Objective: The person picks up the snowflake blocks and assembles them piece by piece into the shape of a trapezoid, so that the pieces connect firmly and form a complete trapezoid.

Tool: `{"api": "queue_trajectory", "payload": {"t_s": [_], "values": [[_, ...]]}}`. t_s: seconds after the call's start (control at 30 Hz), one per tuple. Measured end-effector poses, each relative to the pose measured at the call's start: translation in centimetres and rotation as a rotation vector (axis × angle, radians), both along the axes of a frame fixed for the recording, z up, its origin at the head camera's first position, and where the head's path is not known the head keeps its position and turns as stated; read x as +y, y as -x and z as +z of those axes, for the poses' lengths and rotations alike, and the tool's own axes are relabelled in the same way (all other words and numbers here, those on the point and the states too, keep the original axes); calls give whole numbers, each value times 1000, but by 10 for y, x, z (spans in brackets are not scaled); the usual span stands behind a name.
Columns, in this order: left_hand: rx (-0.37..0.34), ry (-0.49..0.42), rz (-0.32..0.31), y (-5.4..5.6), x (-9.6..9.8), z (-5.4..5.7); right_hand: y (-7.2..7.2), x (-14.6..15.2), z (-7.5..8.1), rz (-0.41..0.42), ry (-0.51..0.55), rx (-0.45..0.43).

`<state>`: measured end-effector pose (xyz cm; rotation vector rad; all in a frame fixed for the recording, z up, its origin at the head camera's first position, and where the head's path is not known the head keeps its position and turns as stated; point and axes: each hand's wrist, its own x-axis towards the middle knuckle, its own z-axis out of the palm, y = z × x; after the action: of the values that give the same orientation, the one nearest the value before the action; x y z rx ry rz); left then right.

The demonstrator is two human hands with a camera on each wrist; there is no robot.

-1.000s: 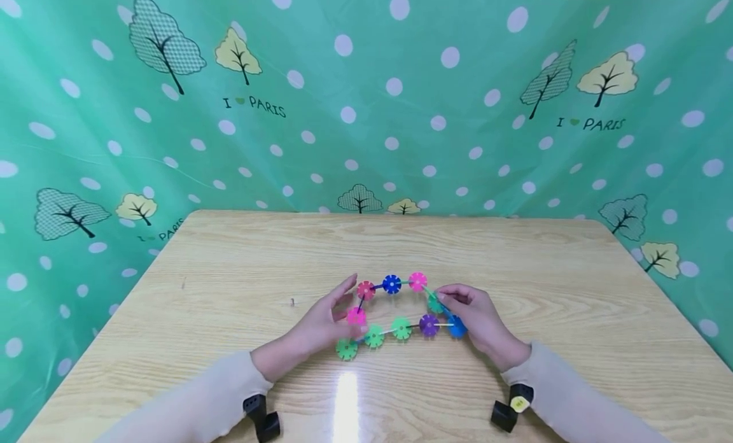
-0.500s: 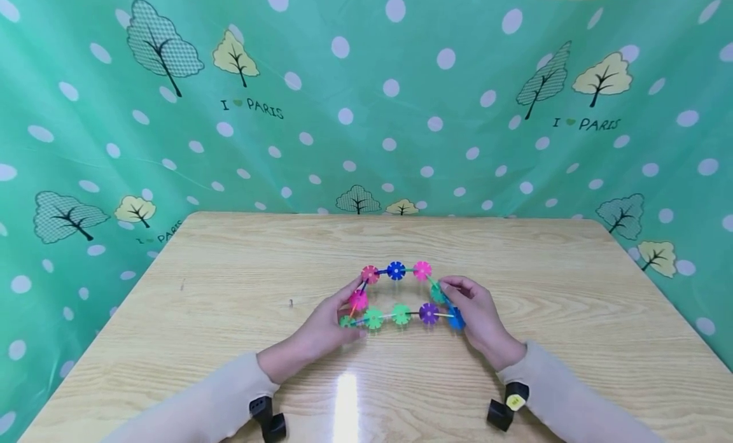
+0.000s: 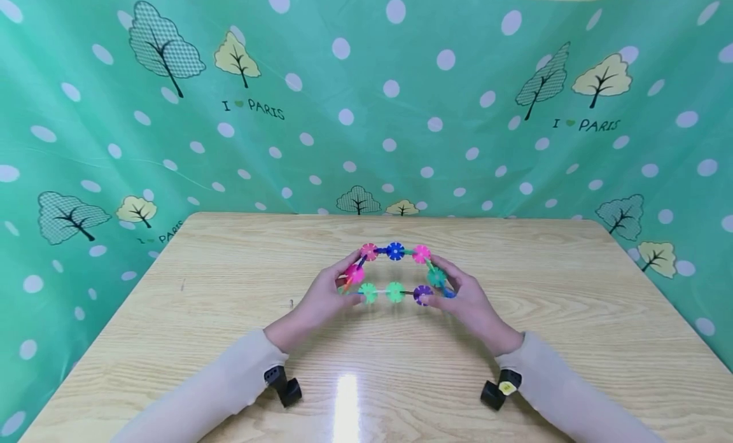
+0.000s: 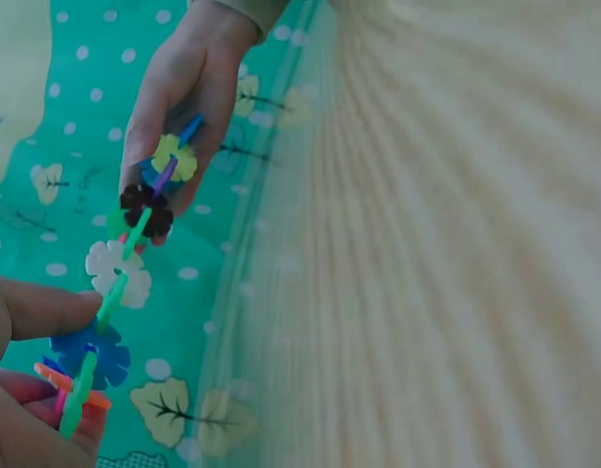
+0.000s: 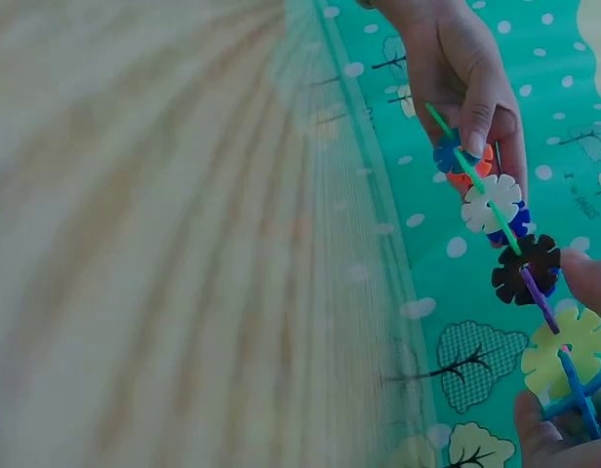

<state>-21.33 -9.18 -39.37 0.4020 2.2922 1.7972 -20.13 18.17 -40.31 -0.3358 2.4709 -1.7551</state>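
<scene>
A closed ring of slotted, flower-shaped plastic discs is held up over the table between both hands. Discs in pink, blue, green and purple show in the head view. My left hand grips the left end, its thumb by a green disc and its fingers behind a pink disc. At the right end my right hand holds on, thumb against the purple disc. From the left wrist, a white disc and a blue disc appear edge-linked. A yellow disc lies beside the right fingers in the right wrist view.
Under the ring spreads a light wood-grain table, with a bright glare streak near its front. Behind it hangs a green dotted curtain printed with trees. Each wrist carries a black camera.
Both hands and the ring have moved up in the head view, away from the person. The right hand has shifted its grip, its thumb now reaching the purple disc.
</scene>
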Motion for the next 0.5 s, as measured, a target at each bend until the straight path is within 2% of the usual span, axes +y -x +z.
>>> {"api": "queue_trajectory", "payload": {"t_s": [0.27,0.37,0.5], "values": [[-22,-44,33,17,1,0,15,6,-1,58,-62,-21],[-20,-64,38,21,4,-3,23,11,-3,75,-47,-24],[-93,-113,52,24,10,-9,31,17,-6,98,-8,-64]]}}
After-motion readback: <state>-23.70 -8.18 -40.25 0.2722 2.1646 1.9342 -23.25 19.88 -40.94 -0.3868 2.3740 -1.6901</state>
